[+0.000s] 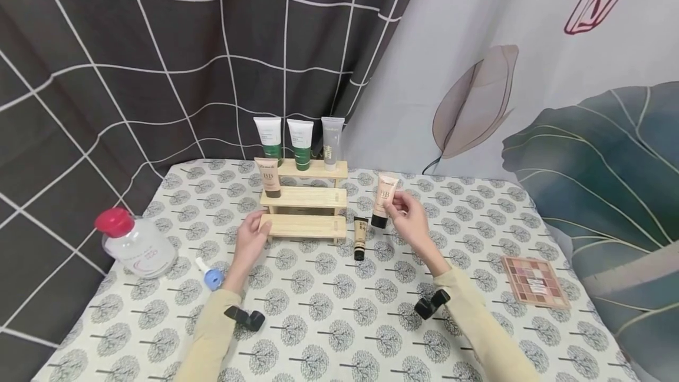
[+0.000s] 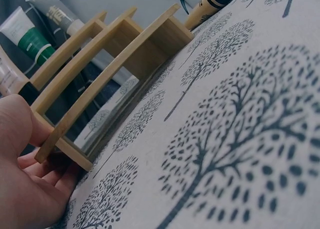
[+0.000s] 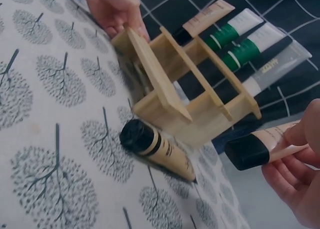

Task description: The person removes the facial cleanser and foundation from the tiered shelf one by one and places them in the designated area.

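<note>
My right hand (image 1: 411,220) pinches a pink BB cream tube (image 1: 384,196), black cap downward, in the air right of a three-step wooden rack (image 1: 307,226). With the thumb on top and fingers beneath, my left hand (image 1: 251,239) grips the left end of the rack's lowest step. A second BB cream tube (image 1: 269,178) stands at the left of the middle step. Two white-and-green tubes (image 1: 300,145) and a clear grey tube (image 1: 331,145) stand on the top step. Beside the rack, a gold tube with a black cap (image 1: 360,237) lies on the cloth.
At the left are a clear bottle with a red cap (image 1: 139,246) and a small blue-and-white item (image 1: 212,277). An eyeshadow palette (image 1: 534,282) lies at the right. Behind the tree-patterned tablecloth (image 1: 329,335) hangs a dark checked curtain (image 1: 175,46).
</note>
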The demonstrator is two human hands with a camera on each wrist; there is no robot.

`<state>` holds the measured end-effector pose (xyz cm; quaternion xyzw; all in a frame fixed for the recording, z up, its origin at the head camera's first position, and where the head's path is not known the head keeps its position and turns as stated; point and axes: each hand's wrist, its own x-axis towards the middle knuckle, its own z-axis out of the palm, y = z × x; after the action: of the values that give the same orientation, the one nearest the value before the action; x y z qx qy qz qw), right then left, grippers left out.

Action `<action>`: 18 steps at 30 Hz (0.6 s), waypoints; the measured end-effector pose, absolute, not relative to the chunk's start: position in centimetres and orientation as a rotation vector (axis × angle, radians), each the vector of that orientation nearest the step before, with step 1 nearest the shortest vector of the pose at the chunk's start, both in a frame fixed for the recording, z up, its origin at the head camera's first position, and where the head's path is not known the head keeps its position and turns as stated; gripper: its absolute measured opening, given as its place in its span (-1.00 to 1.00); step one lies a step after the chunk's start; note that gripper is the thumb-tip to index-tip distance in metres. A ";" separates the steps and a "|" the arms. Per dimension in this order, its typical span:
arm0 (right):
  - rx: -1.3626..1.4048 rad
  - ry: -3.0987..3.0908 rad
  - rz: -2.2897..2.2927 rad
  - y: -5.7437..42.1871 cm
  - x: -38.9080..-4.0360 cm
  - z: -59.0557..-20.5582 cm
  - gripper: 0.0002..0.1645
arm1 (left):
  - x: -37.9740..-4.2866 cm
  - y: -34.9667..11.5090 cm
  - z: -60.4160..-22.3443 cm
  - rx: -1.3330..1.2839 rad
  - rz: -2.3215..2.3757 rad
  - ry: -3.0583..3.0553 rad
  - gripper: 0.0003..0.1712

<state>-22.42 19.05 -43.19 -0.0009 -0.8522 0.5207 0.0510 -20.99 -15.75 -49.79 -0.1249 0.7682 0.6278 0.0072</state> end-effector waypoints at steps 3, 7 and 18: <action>-0.006 -2.620 1.577 19.6 -22.1 -43.6 -0.58 | -20.9 -15.7 -49.8 -0.385 1.974 2.398 -0.42; 0.006 -2.659 1.572 20.2 -21.7 -44.0 -0.57 | -20.8 -15.8 -49.7 -0.389 1.977 2.400 -0.42; -0.051 -2.796 1.563 20.9 -20.5 -45.8 -0.53 | -21.0 -15.7 -49.8 -0.398 2.010 2.383 -0.45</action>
<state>-20.46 20.87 -45.82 -0.0160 -0.8723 0.4877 -0.0308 -20.98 -15.69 -49.85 -0.1267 0.7582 0.6396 -0.0005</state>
